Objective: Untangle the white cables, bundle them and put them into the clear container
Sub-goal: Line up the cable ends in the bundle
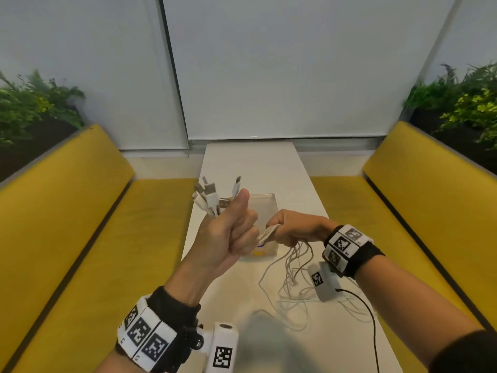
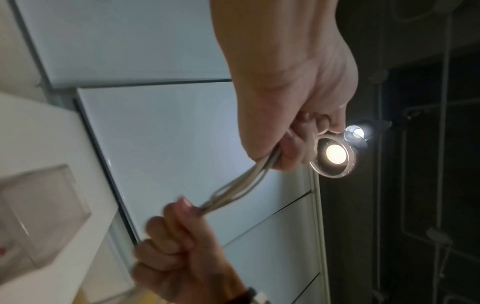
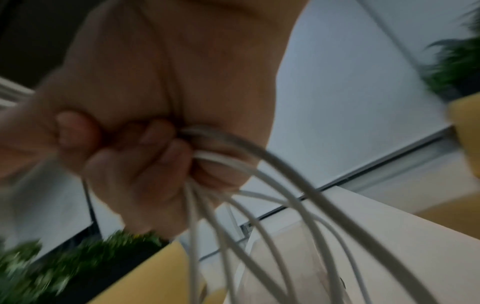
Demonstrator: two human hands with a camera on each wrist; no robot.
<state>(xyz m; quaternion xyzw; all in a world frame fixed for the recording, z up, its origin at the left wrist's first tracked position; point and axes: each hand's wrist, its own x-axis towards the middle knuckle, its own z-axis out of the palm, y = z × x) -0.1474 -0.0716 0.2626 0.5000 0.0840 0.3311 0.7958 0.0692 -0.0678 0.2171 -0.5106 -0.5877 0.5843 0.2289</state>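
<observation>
two hands (image 1: 228,232), one clear container (image 1: 265,208), two yellow benches (image 1: 80,211)

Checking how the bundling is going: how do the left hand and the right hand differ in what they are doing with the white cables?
The left hand is raised in a fist, with the connector ends fanning out above it; the right hand sits lower, nearer the table, with loose cable lengths trailing down from it. The left thumb points up; the right hand is knuckles-up. Both grip the same white cables, stretched between them.
</observation>
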